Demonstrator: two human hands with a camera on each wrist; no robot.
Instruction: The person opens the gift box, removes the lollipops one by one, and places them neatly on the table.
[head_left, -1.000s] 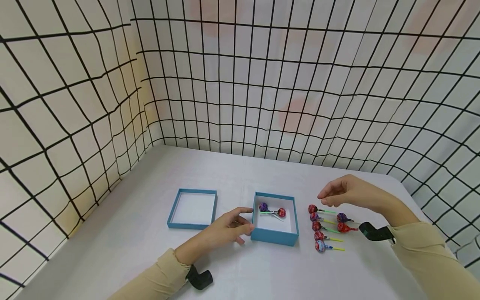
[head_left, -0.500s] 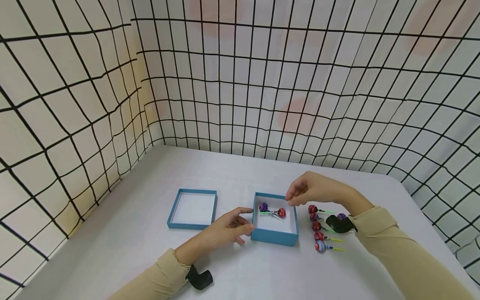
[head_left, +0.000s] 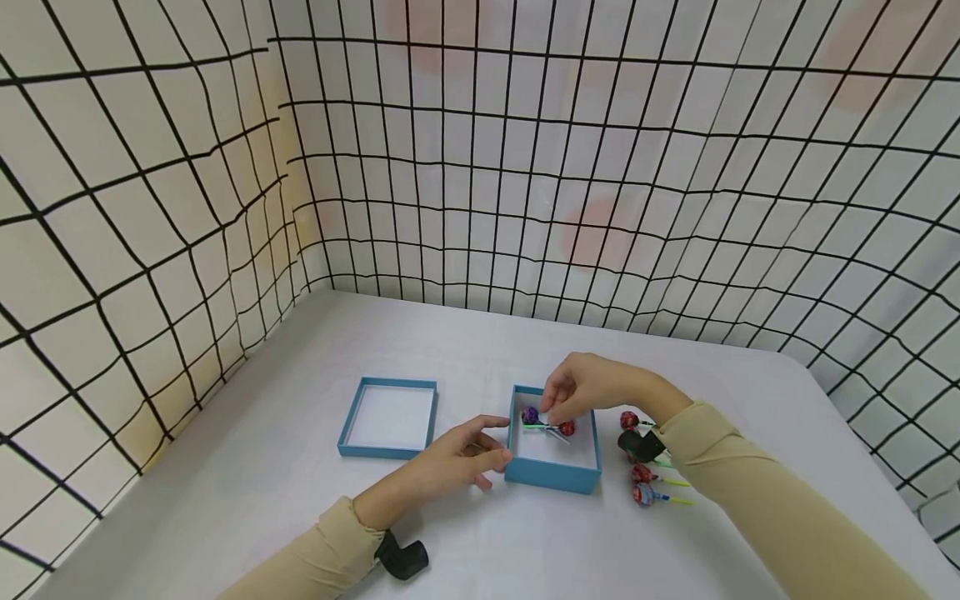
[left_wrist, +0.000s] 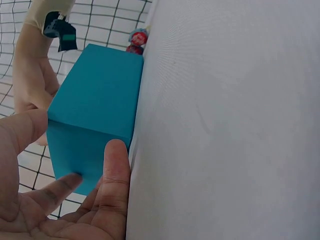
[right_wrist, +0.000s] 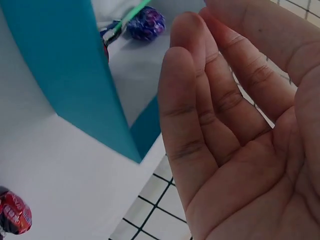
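Note:
A blue open box [head_left: 553,477] with a white inside stands in front of me. In it lie a purple lollipop [head_left: 529,415] and a red lollipop [head_left: 567,428]. My left hand [head_left: 442,465] touches the box's left side with fairly straight fingers spread along its edges, as the left wrist view [left_wrist: 116,165] shows. Over the box's inside, my right hand [head_left: 588,387] points down, its fingertips close together beside the purple lollipop. A small pale bit shows at those tips; whether they hold anything is hidden. The palm [right_wrist: 260,175] holds nothing visible in the right wrist view.
The matching blue lid [head_left: 387,454] lies inside up, left of the box. Right of the box, several lollipops [head_left: 642,494] lie in a column, partly covered by my right wrist's camera [head_left: 639,447]. A black wire grid [head_left: 480,208] borders the table at the back and sides.
My right hand has moved left from above the loose lollipops, across the box's right edge, and down into the box. My left hand has stayed at the box's left side.

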